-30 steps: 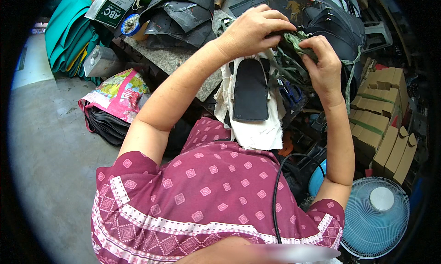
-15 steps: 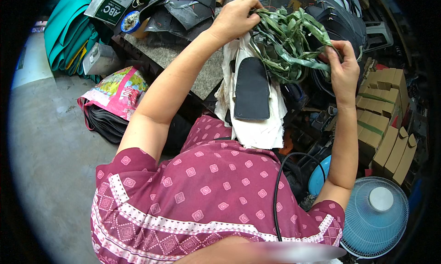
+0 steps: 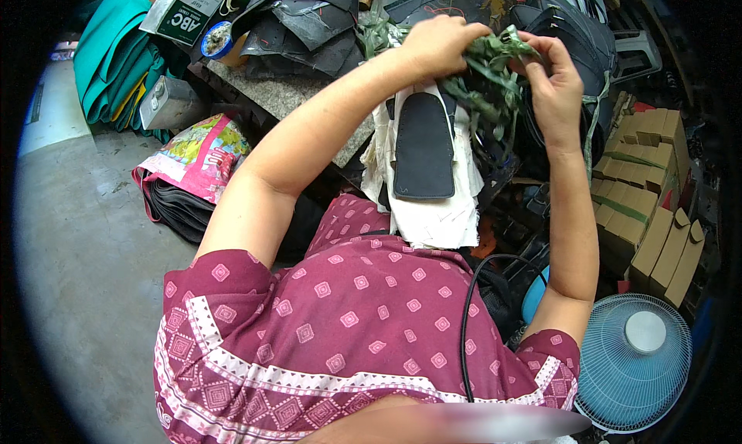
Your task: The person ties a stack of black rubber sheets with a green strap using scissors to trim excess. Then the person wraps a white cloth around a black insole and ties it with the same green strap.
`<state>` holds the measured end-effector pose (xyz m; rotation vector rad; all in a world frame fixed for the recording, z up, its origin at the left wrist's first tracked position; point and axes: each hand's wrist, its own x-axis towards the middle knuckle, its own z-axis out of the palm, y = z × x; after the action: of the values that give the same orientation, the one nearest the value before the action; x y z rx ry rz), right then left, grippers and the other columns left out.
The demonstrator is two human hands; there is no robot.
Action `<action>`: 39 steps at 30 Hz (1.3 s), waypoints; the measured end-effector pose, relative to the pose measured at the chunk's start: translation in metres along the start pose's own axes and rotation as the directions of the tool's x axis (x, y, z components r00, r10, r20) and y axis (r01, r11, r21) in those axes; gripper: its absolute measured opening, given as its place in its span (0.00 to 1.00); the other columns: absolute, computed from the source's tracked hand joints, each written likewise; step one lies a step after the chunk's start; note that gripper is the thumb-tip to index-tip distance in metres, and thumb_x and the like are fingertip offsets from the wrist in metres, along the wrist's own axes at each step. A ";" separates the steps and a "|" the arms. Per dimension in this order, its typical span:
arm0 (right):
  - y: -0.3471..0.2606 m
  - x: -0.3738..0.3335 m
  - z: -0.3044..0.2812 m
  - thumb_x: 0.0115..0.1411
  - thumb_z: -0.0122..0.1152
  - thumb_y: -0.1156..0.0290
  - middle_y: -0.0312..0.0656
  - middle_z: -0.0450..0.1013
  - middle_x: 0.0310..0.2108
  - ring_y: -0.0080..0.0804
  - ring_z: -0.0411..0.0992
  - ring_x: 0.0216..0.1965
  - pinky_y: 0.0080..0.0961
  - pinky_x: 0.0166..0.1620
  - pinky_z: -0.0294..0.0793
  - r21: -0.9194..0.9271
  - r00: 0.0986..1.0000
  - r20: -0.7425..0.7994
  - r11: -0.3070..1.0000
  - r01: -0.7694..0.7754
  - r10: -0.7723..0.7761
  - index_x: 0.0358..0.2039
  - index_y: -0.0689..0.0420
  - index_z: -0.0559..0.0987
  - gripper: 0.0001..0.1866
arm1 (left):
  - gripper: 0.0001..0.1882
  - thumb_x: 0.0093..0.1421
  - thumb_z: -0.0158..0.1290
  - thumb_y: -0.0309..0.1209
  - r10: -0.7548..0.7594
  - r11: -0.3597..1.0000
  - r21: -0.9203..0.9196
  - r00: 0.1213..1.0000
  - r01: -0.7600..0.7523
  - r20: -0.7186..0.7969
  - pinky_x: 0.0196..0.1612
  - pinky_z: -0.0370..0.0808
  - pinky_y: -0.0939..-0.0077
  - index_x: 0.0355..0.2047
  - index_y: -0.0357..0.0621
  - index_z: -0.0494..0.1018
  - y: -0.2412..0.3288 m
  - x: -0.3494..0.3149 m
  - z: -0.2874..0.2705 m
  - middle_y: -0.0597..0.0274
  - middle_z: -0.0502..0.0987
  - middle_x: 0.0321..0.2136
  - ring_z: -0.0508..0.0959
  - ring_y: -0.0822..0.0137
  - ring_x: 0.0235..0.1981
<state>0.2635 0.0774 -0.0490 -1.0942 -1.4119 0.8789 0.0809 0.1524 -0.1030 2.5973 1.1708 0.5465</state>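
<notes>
A tangled bundle of flat green strips [image 3: 495, 85] hangs between my hands above the far end of the workplace. My left hand [image 3: 442, 46] is closed on the bundle's left upper side, its fingertips partly hidden. At the upper right, my right hand [image 3: 555, 77] pinches the strips between thumb and fingers. Nearer to me, a flat black padded piece with rounded corners [image 3: 423, 150] lies on a ragged white cloth [image 3: 439, 227] by my lap. More green strips [image 3: 375, 33] lie beyond my left forearm.
Stacked dark sheet pieces [image 3: 305, 34] and a blue-rimmed tub [image 3: 219, 40] sit at the far left on a stone slab [image 3: 270, 88]. A pink bag [image 3: 205, 154] rests on the floor at left. Cardboard boxes [image 3: 638, 158] and a blue fan [image 3: 634, 374] stand at right.
My left hand has moved right and nearer, my right hand slightly left and up. The strips are bunched closer together and hang lower, and some now lie on the far left.
</notes>
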 end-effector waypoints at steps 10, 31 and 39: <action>-0.036 -0.023 -0.068 0.61 0.64 0.75 0.28 0.72 0.27 0.12 0.65 0.28 0.11 0.33 0.65 -0.408 0.984 -0.129 0.897 -0.169 0.126 0.41 0.63 0.81 0.09 | 0.17 0.49 0.46 0.14 -0.012 0.994 -0.093 0.806 -0.053 -0.592 0.42 0.72 0.60 0.37 0.46 0.74 -0.071 0.034 -0.044 0.53 0.73 0.31 0.75 0.49 0.38; -0.046 -0.021 -0.051 0.68 0.53 0.69 0.48 0.77 0.45 0.39 0.81 0.38 0.32 0.43 0.82 0.391 0.935 0.058 0.853 -0.345 0.351 0.53 0.60 0.70 0.15 | 0.26 0.51 0.64 0.44 0.355 0.810 -0.359 0.875 -0.463 -0.329 0.50 0.74 0.63 0.47 0.43 0.77 0.022 -0.005 -0.052 0.50 0.79 0.42 0.78 0.51 0.45; -0.036 0.003 -0.068 0.69 0.52 0.72 0.46 0.78 0.38 0.16 0.71 0.23 0.11 0.25 0.69 0.260 0.943 0.103 0.906 -0.333 0.317 0.50 0.62 0.74 0.12 | 0.24 0.54 0.64 0.48 0.031 0.597 -0.803 0.999 0.007 0.032 0.42 0.76 0.68 0.48 0.50 0.78 -0.015 -0.017 -0.061 0.59 0.81 0.40 0.80 0.63 0.40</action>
<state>0.3260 0.0653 -0.0055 -1.1125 -1.1260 1.3157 0.0344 0.1532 -0.0572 1.7952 0.6377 0.7905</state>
